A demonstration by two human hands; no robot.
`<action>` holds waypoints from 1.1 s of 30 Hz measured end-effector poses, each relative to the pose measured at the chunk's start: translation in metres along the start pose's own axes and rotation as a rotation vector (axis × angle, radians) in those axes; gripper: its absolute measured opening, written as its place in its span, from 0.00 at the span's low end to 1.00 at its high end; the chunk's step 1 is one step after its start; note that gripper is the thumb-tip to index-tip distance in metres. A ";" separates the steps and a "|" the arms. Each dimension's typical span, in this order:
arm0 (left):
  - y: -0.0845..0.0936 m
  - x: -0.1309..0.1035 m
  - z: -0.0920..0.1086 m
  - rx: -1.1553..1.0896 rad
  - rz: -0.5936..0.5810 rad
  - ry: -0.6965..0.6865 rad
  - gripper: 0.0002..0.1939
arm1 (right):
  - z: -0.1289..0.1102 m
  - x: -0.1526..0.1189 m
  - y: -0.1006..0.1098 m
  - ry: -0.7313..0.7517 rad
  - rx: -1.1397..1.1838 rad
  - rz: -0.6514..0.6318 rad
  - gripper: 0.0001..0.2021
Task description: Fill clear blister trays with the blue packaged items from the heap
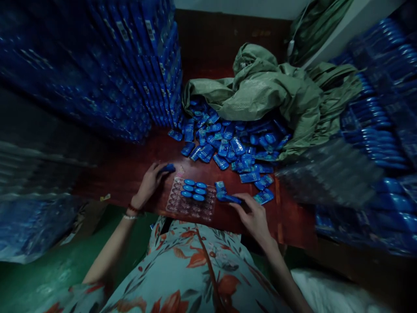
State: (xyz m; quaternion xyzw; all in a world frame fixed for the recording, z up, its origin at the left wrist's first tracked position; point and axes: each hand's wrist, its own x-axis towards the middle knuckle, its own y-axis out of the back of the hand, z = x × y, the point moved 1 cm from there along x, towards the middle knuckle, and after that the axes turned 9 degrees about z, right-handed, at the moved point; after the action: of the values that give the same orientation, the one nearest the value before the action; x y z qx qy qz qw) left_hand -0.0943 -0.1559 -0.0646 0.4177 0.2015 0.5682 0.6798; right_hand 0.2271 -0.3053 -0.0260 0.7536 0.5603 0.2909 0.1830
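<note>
Apart, left hand [151, 182] and right hand [255, 214] pinch blue packets [167, 168].

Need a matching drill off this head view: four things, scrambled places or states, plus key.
Things
1. Left hand
2. Clear tray
3. Green sack
4. Bracelets

Places or states
A. Lying over part of the heap of loose packets
B. Around the left wrist
C. Bearing six blue pieces, with bare cells around them
D. Holding a blue packet

Pairs: 1-D, 2-C, 3-A, 4-B
</note>
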 end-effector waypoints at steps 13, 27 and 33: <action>0.018 -0.099 0.076 -0.079 0.101 -0.165 0.14 | -0.042 -0.018 -0.056 0.547 -0.325 -0.241 0.19; -0.003 -0.068 0.085 0.158 -0.110 -0.583 0.12 | -0.077 0.002 -0.073 0.501 -0.621 -0.344 0.13; -0.007 -0.056 0.090 0.210 -0.151 -0.586 0.12 | -0.050 0.004 -0.073 0.504 -0.563 -0.205 0.20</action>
State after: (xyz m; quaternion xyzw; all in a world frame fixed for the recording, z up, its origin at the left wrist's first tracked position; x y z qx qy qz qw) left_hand -0.0378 -0.2389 -0.0298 0.6153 0.0853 0.3476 0.7023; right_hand 0.1421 -0.2820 -0.0312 0.5188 0.5585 0.5894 0.2675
